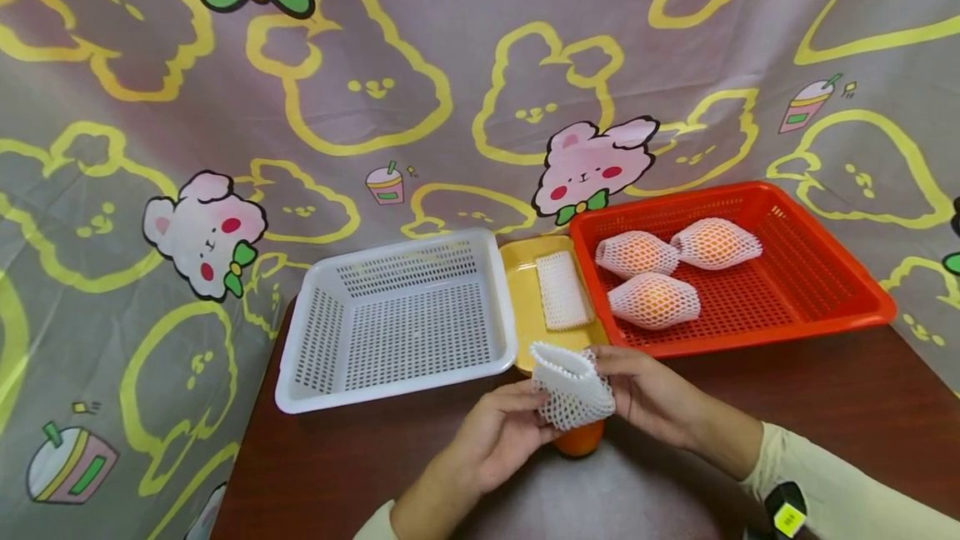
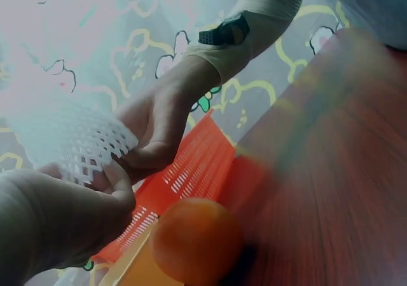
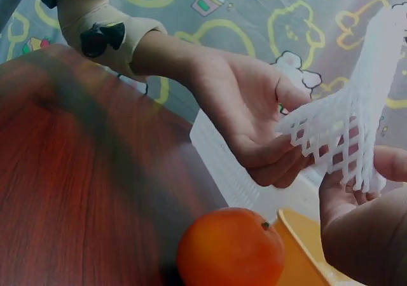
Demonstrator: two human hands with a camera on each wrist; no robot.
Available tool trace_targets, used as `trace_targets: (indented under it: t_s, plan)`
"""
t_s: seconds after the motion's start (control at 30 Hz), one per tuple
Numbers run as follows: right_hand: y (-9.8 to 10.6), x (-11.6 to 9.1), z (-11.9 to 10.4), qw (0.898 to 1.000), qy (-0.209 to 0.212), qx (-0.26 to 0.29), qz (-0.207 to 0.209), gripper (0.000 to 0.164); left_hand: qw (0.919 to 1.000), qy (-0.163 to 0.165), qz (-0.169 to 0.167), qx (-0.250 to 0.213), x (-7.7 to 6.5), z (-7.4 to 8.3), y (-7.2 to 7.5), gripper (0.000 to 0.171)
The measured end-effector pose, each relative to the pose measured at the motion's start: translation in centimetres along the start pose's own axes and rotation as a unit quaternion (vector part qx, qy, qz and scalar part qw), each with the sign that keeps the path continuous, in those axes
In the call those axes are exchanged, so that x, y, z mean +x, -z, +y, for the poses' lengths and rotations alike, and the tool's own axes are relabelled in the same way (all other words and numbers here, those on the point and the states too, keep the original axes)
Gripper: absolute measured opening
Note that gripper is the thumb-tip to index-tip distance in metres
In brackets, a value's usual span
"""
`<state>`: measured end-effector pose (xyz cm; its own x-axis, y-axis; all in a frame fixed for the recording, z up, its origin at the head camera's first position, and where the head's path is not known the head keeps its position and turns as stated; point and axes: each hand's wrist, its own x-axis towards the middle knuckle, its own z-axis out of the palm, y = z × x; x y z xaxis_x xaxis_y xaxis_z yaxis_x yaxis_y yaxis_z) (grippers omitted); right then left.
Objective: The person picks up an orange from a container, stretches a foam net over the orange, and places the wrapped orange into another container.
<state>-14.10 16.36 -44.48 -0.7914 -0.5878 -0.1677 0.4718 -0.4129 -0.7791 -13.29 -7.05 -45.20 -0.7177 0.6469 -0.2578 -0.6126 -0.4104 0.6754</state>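
Observation:
A white foam net sleeve [image 1: 573, 394] is held up between both hands, its mouth spread and facing upward. My left hand [image 1: 501, 432] pinches one side of it with thumb and fingers. On the opposite side, my right hand [image 1: 651, 397] grips the net's edge. Below the sleeve an orange [image 1: 579, 440] rests on the table, partly hidden by the net in the head view. Both wrist views show that orange [image 3: 230, 248] whole or nearly so, apart from the hands. In the left wrist view the sleeve [image 2: 95, 143] looks washed out by glare.
Behind the hands stands a white perforated basket [image 1: 397, 386]. A yellow tray [image 1: 522, 290] beside it holds a flat foam net stack [image 1: 564, 290]. At the right, a red basket [image 1: 780, 298] contains three net-wrapped orange fruits [image 1: 652, 300]. A patterned cloth [image 1: 450, 107] hangs behind the table.

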Motion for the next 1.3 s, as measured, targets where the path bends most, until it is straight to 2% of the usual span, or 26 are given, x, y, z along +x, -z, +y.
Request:
trace_targets:
  t_s: [0.1,0.17,0.27,0.37,0.43,0.53,0.67,0.77,0.9,1.07,1.13,1.3]
  plan:
    - [0.3,-0.1,0.1,1.0,0.0,-0.006,0.003,0.023,0.9987,-0.039,0.002,-0.032,0.0,-0.1,0.2,0.05]
    - [0.5,-0.3,0.3,1.0,-0.002,-0.012,0.013,0.025,0.9963,-0.071,0.006,-0.05,0.0,-0.1,0.2,0.041]
    - [0.8,-0.6,0.8,0.999,0.002,-0.028,0.039,0.025,0.9936,-0.098,0.028,-0.051,-0.1,-0.3,0.2,0.028]
    - [0.7,-0.7,1.5,0.994,0.008,-0.073,0.086,0.021,0.9928,-0.094,0.073,-0.013,-0.2,-0.6,0.2,0.019]
    - [0.5,-0.8,1.9,0.984,0.007,-0.118,0.132,0.015,0.989,-0.086,0.117,0.026,-0.3,-0.9,0.2,0.012]
    - [0.0,-0.6,2.8,0.959,0.006,-0.186,0.212,0.012,0.9748,-0.084,0.187,0.087,-0.1,-1.9,0.3,0.013]
    - [-0.6,-0.2,4.3,0.925,-0.002,-0.236,0.297,0.016,0.9433,-0.092,0.273,0.165,0.4,-3.7,0.4,0.015]
    - [-0.6,0.2,5.5,0.907,-0.008,-0.263,0.329,0.02,0.922,-0.098,0.309,0.211,0.9,-5.0,0.4,0.016]
    - [-0.2,0.7,6.9,0.891,-0.016,-0.286,0.353,0.022,0.9067,-0.107,0.329,0.241,1.8,-5.8,0.6,0.016]
    - [-0.2,0.9,7.8,0.883,-0.017,-0.3,0.359,0.021,0.8984,-0.104,0.339,0.259,2.3,-6.2,0.7,0.014]
    - [-0.3,1.0,7.8,0.882,-0.015,-0.304,0.36,0.022,0.9008,-0.098,0.335,0.258,2.3,-6.3,0.6,0.013]
    - [-0.4,1.2,7.8,0.887,0.003,-0.277,0.369,0.021,0.9114,-0.088,0.324,0.237,2.2,-6.1,0.0,0.013]
